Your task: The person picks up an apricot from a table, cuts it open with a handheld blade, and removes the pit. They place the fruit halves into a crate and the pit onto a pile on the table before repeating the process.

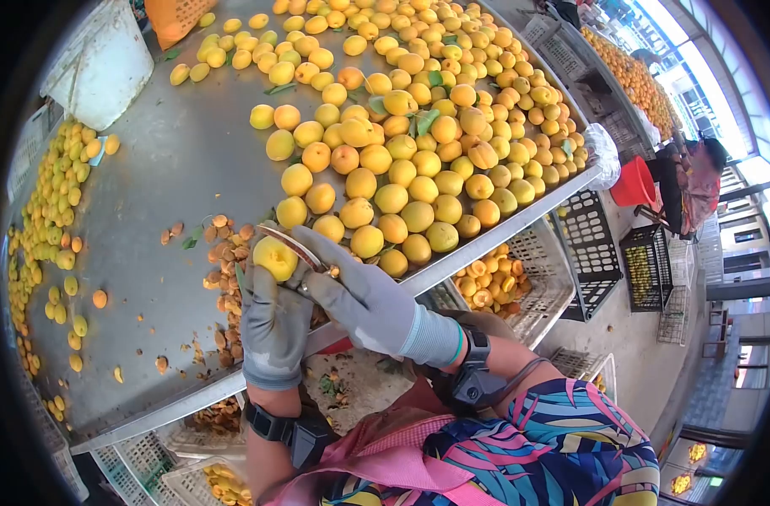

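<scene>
Yellow apricots are spread over a metal table. At the table's near edge my left hand, in a grey glove, holds one yellow apricot upright between its fingers. My right hand, also gloved in grey, is closed around a small curved knife, whose blade lies against the top of that fruit. Just beyond and left of my left hand is a pile of brown pits. Both hands are close together, and the right fingertips are partly hidden.
Below the table's right edge stands a white crate of halved apricots. More small fruits lie at the table's far left, near a white bucket. A seated person is at the right beside a red bucket.
</scene>
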The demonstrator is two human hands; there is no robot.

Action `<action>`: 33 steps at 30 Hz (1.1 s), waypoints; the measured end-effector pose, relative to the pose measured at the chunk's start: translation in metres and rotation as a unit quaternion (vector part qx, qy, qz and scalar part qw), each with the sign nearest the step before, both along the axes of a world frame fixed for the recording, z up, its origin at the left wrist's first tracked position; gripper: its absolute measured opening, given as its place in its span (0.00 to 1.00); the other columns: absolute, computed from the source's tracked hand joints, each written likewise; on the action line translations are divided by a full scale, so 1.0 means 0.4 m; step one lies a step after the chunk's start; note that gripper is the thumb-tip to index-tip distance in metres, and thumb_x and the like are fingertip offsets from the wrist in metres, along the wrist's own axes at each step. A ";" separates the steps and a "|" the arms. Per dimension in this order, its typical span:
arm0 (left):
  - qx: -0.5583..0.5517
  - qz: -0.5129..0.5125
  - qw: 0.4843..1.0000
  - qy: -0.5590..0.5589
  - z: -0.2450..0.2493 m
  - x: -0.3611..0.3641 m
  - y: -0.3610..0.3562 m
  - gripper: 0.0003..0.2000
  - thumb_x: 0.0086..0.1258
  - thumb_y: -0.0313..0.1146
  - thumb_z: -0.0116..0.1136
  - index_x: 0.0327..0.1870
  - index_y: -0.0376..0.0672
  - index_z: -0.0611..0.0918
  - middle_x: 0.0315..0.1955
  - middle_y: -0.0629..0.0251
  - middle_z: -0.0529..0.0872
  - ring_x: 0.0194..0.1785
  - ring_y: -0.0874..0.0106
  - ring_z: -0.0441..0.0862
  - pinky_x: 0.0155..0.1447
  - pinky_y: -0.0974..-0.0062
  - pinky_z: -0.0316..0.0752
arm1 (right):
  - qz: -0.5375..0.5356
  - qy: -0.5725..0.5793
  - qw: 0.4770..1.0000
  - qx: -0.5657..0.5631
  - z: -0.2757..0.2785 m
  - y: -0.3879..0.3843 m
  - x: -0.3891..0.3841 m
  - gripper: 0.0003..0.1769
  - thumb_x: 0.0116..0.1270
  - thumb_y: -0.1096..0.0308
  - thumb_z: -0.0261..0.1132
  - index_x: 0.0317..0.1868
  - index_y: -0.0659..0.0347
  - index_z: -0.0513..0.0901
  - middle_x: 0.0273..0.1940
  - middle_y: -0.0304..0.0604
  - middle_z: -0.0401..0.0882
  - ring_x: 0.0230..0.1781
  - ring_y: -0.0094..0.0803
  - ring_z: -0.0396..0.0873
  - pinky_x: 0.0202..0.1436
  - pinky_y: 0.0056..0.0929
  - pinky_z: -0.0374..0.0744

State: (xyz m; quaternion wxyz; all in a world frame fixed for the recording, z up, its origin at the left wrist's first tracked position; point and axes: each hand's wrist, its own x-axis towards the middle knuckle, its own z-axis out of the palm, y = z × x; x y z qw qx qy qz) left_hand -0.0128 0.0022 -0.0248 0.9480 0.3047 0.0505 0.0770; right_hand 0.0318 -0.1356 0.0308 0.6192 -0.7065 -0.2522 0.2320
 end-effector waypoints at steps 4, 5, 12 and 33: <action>0.030 0.008 0.999 0.010 -0.012 0.000 0.008 0.27 0.76 0.46 0.45 0.69 0.39 0.62 0.66 0.61 0.66 0.69 0.67 0.62 0.73 0.63 0.57 | -0.007 -0.090 0.995 -0.049 -0.027 0.003 -0.007 0.33 0.74 0.60 0.50 0.74 0.60 0.50 0.37 0.59 0.80 0.37 0.50 0.81 0.45 0.38 0.76; 0.030 0.009 0.999 0.011 -0.014 -0.001 0.009 0.27 0.76 0.46 0.45 0.69 0.39 0.62 0.66 0.61 0.66 0.69 0.67 0.62 0.73 0.63 0.57 | -0.007 -0.109 0.993 -0.053 -0.032 0.004 -0.008 0.34 0.73 0.61 0.50 0.74 0.60 0.48 0.34 0.59 0.80 0.34 0.51 0.81 0.42 0.39 0.76; 0.135 0.048 0.989 0.031 0.024 -0.009 0.002 0.25 0.75 0.40 0.51 0.67 0.36 0.65 0.62 0.60 0.72 0.64 0.69 0.70 0.69 0.68 0.63 | -0.008 -0.155 0.983 -0.098 -0.035 0.008 -0.012 0.37 0.71 0.63 0.53 0.74 0.62 0.45 0.27 0.58 0.79 0.27 0.53 0.80 0.31 0.44 0.76; 0.285 0.025 0.955 0.079 0.037 -0.024 0.030 0.26 0.69 0.38 0.60 0.64 0.34 0.70 0.53 0.64 0.79 0.54 0.74 0.76 0.60 0.76 0.71 | 0.030 -0.197 0.973 -0.118 -0.051 0.006 0.010 0.38 0.70 0.60 0.55 0.74 0.61 0.48 0.22 0.51 0.78 0.22 0.49 0.78 0.26 0.40 0.75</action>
